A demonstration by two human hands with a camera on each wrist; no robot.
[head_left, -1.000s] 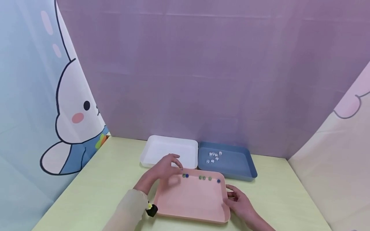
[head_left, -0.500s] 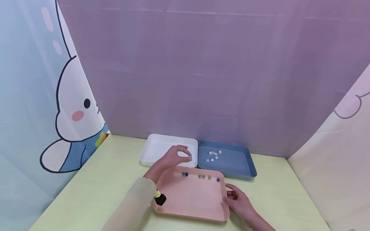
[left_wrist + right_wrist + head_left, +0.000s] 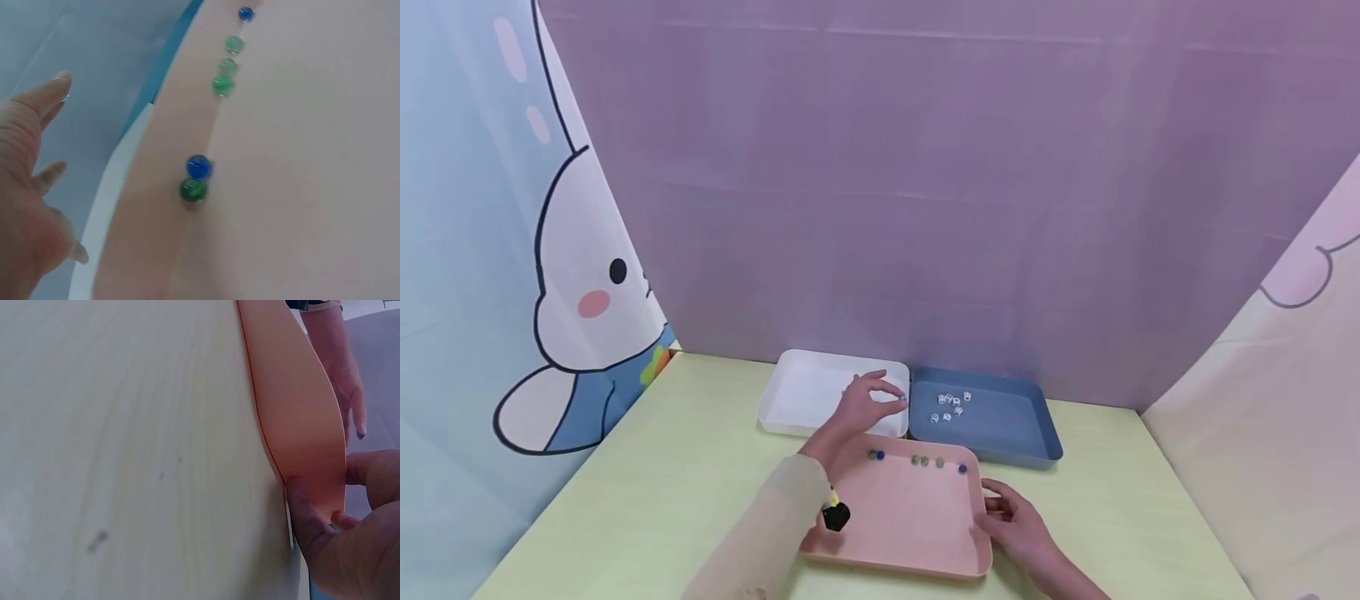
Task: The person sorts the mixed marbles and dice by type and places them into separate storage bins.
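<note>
My left hand (image 3: 863, 406) pinches a small marble (image 3: 903, 397) between thumb and fingertips, over the right end of the white tray (image 3: 808, 392). In the right wrist view the marble shows as a bluish spot at the fingertips; in the left wrist view it is mostly hidden. The pink tray (image 3: 910, 525) lies in front, with several green and blue marbles along its far side, among them a blue marble (image 3: 199, 167) touching a dark green marble (image 3: 193, 190). My right hand (image 3: 1022, 529) grips the pink tray's right wall, thumb and fingers on either side of it (image 3: 300, 406).
Beside the white tray stands a blue-grey tray (image 3: 1007, 425) holding several white dice (image 3: 957, 402). All three trays sit close together on a pale yellow table (image 3: 625, 483). A purple curtain (image 3: 880, 183) hangs behind it, with printed cloths at both sides.
My left hand has moved from above the pink tray's far rim up and right over the white tray, carrying a marble. The right hand has kept its hold on the pink tray.
</note>
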